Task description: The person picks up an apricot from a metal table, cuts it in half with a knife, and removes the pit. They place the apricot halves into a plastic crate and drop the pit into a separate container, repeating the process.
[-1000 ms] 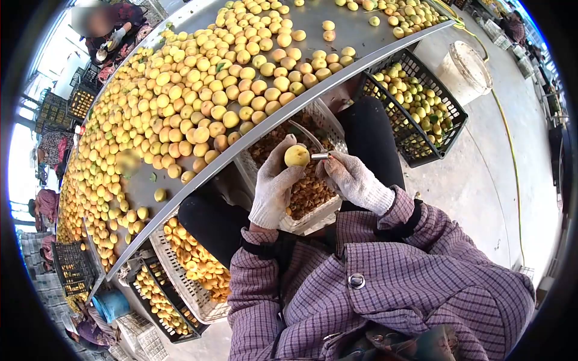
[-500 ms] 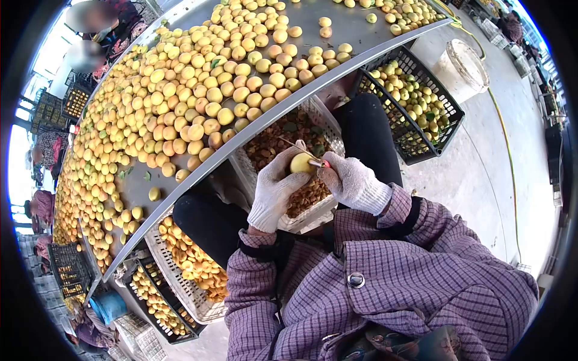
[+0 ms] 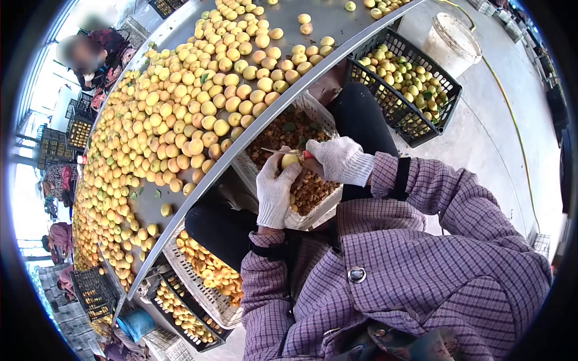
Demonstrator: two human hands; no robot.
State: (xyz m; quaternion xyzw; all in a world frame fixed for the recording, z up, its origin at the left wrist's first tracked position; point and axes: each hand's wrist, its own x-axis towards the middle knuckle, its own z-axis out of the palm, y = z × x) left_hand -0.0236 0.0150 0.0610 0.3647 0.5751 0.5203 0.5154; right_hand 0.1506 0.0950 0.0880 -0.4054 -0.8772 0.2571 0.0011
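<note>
Over a white crate point(image 3: 325, 206) full of brown pits and scraps, both gloved hands work close together. My left hand point(image 3: 276, 191) wears a white knit glove and is closed around a yellow apricot point(image 3: 290, 161), held up between thumb and fingers. In the same kind of glove, my right hand point(image 3: 344, 160) grips the red handle of a small knife point(image 3: 307, 154). The knife's thin blade lies across the top of the apricot, at the left fingertips. The right fingers partly hide the handle.
A metal table point(image 3: 155, 203) heaped with apricots point(image 3: 174, 129) curves across the left. Below its edge sits a white crate point(image 3: 191, 278) of apricot halves. A black crate point(image 3: 391, 101) of greenish fruit and a white bucket point(image 3: 454, 45) stand right. Another person point(image 3: 108, 49) sits far left.
Both hands have shifted slightly up and left in view, still holding the apricot and knife. The blade now lies across the fruit, pointing left. The whole view has turned a little.
</note>
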